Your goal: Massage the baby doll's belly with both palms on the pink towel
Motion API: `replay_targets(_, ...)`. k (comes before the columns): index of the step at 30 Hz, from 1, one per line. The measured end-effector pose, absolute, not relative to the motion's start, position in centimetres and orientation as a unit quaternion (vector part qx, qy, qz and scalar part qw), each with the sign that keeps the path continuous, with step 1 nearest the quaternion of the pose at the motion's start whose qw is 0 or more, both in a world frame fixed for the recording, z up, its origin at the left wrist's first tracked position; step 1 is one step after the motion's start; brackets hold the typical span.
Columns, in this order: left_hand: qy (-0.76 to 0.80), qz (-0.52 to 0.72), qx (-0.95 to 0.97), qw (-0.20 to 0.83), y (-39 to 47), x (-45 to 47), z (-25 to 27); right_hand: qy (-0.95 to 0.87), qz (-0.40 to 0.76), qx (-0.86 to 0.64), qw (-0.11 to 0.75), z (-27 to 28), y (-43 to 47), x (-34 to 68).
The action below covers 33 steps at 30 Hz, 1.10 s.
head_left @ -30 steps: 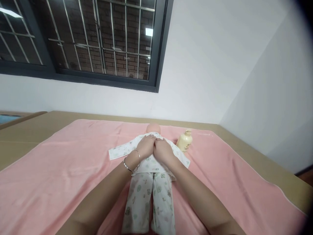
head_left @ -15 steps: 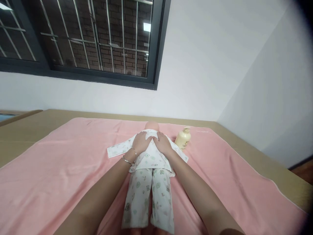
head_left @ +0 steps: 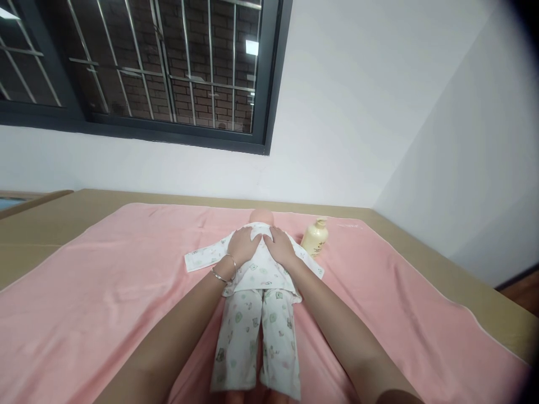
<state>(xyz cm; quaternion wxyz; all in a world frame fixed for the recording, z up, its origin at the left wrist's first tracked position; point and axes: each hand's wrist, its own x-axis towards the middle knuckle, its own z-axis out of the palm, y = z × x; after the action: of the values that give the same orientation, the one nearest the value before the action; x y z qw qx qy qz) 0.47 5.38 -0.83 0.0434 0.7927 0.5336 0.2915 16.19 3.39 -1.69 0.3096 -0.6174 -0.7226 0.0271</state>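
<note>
Pajamas (head_left: 261, 280) in matt printed cloth. Glossy plastic-looking bottle (head_left: 314, 239) at their two o'clock; polished metal bracelet (head_left: 217, 275) at nine.

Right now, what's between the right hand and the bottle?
The head view shows a white sleeve between the right hand and the bottle; whether sleeve and bottle touch is unclear.

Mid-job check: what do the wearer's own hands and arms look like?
The left hand and right hand are ungloved, with no rings discernible. The left forearm and right forearm are sleeveless where they show. A thin, shiny, silver-coloured bangle circles the wrist end of the left one; the right shows none. Finer markings are too small to tell.
</note>
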Motion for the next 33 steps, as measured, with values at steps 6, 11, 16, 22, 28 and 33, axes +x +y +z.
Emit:
replay_targets(6, 0.562, 0.235, 0.791, 0.049, 5.1, 0.3, -0.1, -0.727, 0.041, -0.622, 0.289, -1.4, 3.3, 16.3)
replay_targets(11, 0.554, 0.223, 0.8, 0.058, 4.7, 0.4, 0.7, -0.745, 0.046, -0.61, 0.266, -1.5, 3.6, 16.7)
replay_targets(16, 0.589, 0.132, 0.793, 0.079, 3.9, 0.6, 2.0, -0.762, 0.035, -0.601, 0.239, -1.2, 3.1, 16.5)
replay_targets(22, 0.607, 0.082, 0.789, 0.046, 1.5, 0.8, 4.3, -0.758, 0.011, -0.626, 0.182, 0.8, 0.5, 14.8)
replay_targets(28, 0.577, 0.035, 0.815, 0.039, -1.7, 1.6, 6.5, -0.776, 0.002, -0.623, 0.103, 3.6, -3.2, 13.1)
replay_targets(33, 0.579, 0.098, 0.808, 0.045, 0.0, 1.3, 5.1, -0.762, 0.037, -0.626, 0.163, 3.6, -2.6, 13.7)
